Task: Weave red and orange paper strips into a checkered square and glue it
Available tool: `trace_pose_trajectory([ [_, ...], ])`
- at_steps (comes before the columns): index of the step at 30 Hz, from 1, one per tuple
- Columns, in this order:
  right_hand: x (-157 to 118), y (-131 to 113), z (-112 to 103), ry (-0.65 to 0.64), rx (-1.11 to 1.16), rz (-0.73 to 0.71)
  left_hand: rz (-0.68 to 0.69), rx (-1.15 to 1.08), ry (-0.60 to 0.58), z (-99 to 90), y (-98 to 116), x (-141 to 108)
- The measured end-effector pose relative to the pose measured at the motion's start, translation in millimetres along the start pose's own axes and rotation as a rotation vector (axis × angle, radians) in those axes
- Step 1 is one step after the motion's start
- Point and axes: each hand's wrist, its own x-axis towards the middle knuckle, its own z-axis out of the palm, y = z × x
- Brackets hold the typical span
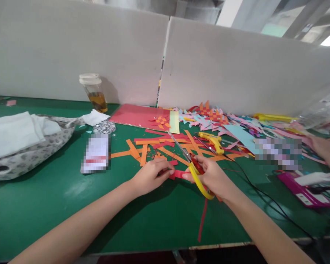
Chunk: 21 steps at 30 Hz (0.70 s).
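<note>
My left hand pinches the left end of a short red paper strip low over the green table. My right hand is closed around scissors with yellow and red handles, and its thumb and fingertips also touch the strip's right end. The scissor blades point up and left, over a pile of orange strips and red strips. Beyond the pile, a woven orange-and-red paper fish rests on a red sheet. A thin red strip lies nearer the table's front edge.
A yellow glue gun lies right of the pile, its cable running toward a purple power strip. Left are a phone, a cup of tea and a patterned cloth bag. Another person's hand is at far right.
</note>
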Motion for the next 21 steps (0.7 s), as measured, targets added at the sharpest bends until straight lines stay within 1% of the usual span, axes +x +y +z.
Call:
trace_pose_trajectory([
  [3,0.5,-1.8,1.3,0.019,-0.015,-0.016,-0.004,-0.034,0.020,0.8,-2.1,-0.5],
  [7,0.8,-4.7,2.7,0.049,-0.036,-0.024,-0.010,-0.037,0.013,0.5,-3.4,-1.5],
  [14,0.5,-6.1,4.4,0.090,-0.024,0.010,-0.016,-0.003,-0.010,-4.4,0.1,-2.3],
  [18,0.3,-5.5,5.2,0.044,-0.056,-0.019,-0.005,0.035,-0.025,-5.6,1.4,-1.9],
  [21,0.2,-5.9,4.5,0.024,-0.080,-0.024,0.005,0.036,-0.009,-6.1,0.7,-1.6],
])
